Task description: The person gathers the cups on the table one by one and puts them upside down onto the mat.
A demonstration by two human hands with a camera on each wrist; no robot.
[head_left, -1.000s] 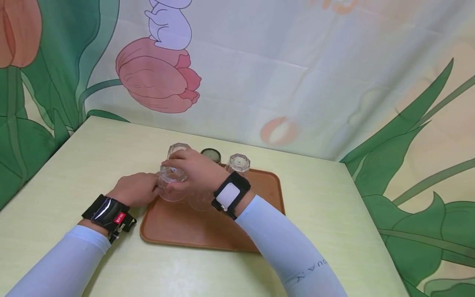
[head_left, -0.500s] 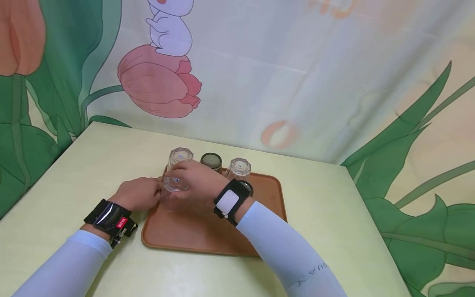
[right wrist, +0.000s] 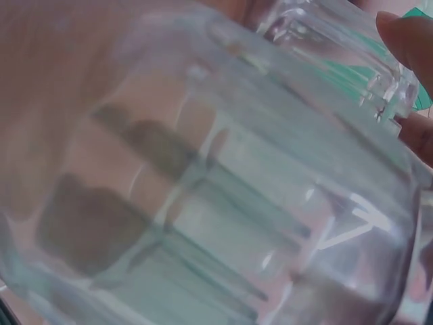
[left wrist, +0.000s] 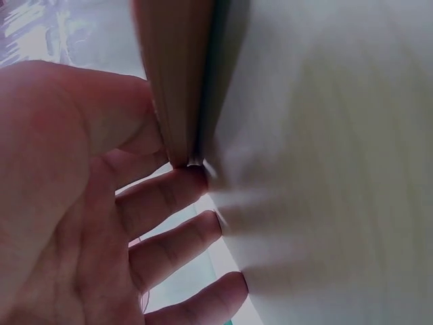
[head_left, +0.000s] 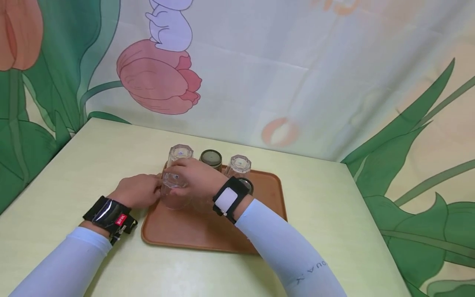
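My right hand (head_left: 202,178) reaches over a brown tray (head_left: 182,235) and grips an upside-down clear glass (head_left: 174,201) at its front left. In the right wrist view fingers hold a faceted glass (right wrist: 325,40) at upper right, while another glass (right wrist: 284,203) fills the foreground, close to the camera. At the tray's left side my left hand (head_left: 137,191) pinches the rim. The left wrist view has that rim (left wrist: 177,81) between thumb and fingers, the other fingertips down by the tabletop. Part of the glasses beneath my right hand is hidden.
Behind my right hand stand a clear upturned glass (head_left: 180,152), a dark-based one (head_left: 210,158) and another clear one (head_left: 239,164). A second dark round base (head_left: 245,184) shows partly behind the wrist strap. The pale table (head_left: 319,214) ends at a flowered curtain (head_left: 237,74).
My right hand has shifted slightly down from the back-left glass, and the dark base by the wrist has come into sight. The left hand stays at the tray rim.
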